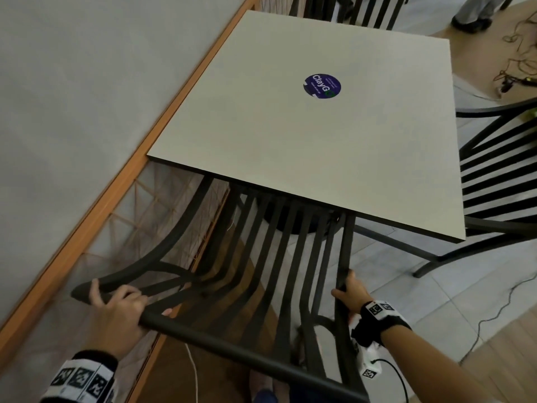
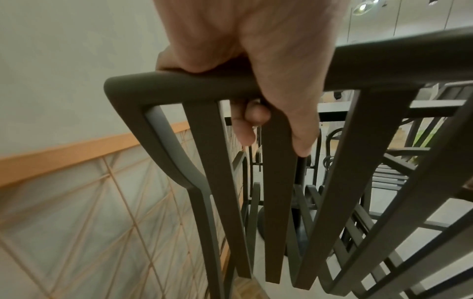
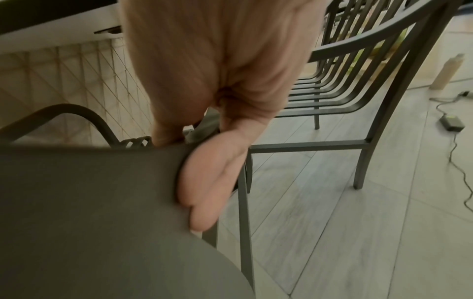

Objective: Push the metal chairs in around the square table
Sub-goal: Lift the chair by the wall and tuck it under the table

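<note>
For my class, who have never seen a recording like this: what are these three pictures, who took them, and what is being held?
There is no machine here: a person wears three cameras. The head view looks down on a square table bearing a round blue sticker. The other two views come from cameras strapped to the wrists. The left hand grips the top rail of a dark metal chair, fingers curled round it. The right hand holds the chair's right side. Its seat is partly under the table. Another chair stands to the right.

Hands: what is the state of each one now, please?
Left hand: grips the chair's top rail.
Right hand: grips the chair's right side bar.
</note>
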`<action>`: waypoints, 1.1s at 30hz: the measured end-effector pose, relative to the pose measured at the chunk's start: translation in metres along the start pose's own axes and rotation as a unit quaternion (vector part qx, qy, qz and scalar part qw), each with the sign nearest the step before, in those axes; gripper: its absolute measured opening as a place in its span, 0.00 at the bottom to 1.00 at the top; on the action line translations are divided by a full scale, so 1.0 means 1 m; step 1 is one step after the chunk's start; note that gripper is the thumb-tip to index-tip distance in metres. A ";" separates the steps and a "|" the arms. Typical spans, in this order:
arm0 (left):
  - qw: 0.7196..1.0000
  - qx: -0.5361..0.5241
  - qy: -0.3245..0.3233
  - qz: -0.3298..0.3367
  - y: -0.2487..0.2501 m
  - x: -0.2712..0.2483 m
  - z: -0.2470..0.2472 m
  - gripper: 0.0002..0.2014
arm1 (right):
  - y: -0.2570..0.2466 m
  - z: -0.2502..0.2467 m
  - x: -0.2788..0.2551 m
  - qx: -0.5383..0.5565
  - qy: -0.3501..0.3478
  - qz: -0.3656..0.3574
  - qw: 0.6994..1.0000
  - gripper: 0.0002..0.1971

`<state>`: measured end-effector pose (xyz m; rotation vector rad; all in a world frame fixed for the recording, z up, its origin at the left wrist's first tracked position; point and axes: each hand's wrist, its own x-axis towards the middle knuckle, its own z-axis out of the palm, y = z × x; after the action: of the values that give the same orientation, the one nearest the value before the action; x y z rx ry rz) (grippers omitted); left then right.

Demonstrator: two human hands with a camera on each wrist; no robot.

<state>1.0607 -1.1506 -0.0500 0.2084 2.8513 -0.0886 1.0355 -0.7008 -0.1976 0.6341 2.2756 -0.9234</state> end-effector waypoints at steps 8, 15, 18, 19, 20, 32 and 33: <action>0.999 0.001 -0.041 -0.018 -0.008 0.011 0.002 0.39 | -0.001 0.004 0.003 0.013 0.000 -0.012 1.000 0.29; 0.993 0.013 -0.098 -0.060 -0.001 0.014 0.015 0.28 | 0.007 -0.007 0.003 0.035 -0.009 0.006 0.999 0.30; 0.993 0.042 -0.092 -0.062 0.002 0.014 0.015 0.19 | 0.006 -0.009 0.000 0.047 -0.016 0.004 0.999 0.32; 0.991 0.041 -0.109 -0.068 0.004 0.013 0.010 0.18 | 0.007 -0.010 -0.003 0.048 -0.020 0.001 0.999 0.34; 0.990 0.041 -0.114 -0.079 0.008 0.012 0.003 0.17 | 0.009 -0.012 -0.005 0.046 -0.026 0.001 0.999 0.36; 0.959 -0.055 -0.274 0.041 0.073 0.021 -0.072 0.37 | 0.106 -0.112 -0.076 0.106 0.007 0.071 0.992 0.33; 0.955 -0.066 -0.285 0.056 0.084 0.024 -0.079 0.38 | 0.116 -0.127 -0.081 0.111 0.018 0.070 0.991 0.32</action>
<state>1.0286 -1.0576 0.0156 0.2650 2.2548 0.0584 1.1205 -0.5491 -0.1213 0.9029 2.1450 -1.1115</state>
